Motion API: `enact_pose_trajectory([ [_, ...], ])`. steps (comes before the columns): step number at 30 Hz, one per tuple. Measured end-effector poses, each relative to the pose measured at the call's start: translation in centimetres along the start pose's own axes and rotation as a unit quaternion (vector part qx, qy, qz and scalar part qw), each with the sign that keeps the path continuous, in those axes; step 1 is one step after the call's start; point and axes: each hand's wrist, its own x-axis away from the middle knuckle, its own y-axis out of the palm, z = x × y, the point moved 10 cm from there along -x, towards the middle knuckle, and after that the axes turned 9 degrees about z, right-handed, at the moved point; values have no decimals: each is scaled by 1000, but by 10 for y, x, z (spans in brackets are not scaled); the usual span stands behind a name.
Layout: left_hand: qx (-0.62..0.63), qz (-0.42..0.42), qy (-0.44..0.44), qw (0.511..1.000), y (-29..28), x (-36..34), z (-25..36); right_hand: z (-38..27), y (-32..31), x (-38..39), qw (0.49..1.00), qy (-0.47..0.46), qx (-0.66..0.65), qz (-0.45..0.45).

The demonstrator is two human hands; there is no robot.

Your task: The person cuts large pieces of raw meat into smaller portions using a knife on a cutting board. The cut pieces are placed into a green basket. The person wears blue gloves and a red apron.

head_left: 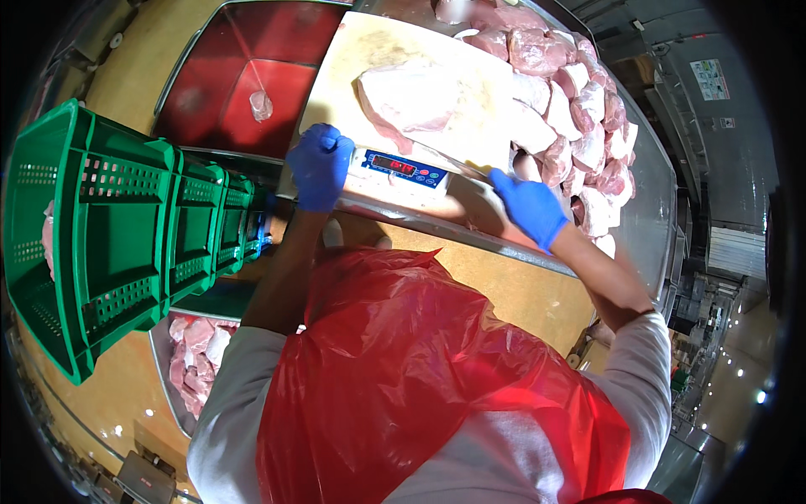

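A person in a red plastic apron (378, 353) stands before a metal surface (651, 202), both blue-gloved hands forward. A large, pale cut of meat (411, 97) lies on a whitish board (361, 42), its pink side along the lower left. Just below the board's near edge is a scale display (403, 170) with lit red digits.

The cut looks heavy for its size, soft and probably slippery, not fragile; it would likely sag if pinched at one end, so a spread hold beneath its thick sides seems surest.

The left grip (321, 166) is curled into a fist by the board's near left corner; whether anything is inside, I cannot tell. The right grip (531, 207) is by the near right corner, fingers toward the board; how far it is closed, and on what, I cannot tell. The cut lies beyond and between the two, apart from both. More meat (579, 109) is heaped to the right.
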Motion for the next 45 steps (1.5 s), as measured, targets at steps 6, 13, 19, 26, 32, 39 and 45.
enact_pose_trajectory([
  [6,-30,-28,179,983,33,32,87,-15,-49,-3,966,26,-151,207],
  [13,-70,-72,175,979,63,36,53,-86,-40,-96,943,2,-230,241],
  [19,-25,-53,94,994,39,36,28,-52,-3,-80,983,-26,-124,135],
  [26,-263,310,312,859,-189,-46,136,40,-19,38,988,32,-119,90],
  [32,-575,382,326,646,-405,-124,140,51,9,42,851,235,-407,235],
  [39,-74,-99,296,947,-20,-103,139,30,52,-32,632,280,-645,325],
  [45,135,-209,15,969,113,-80,-14,8,27,-56,515,235,-764,308],
])
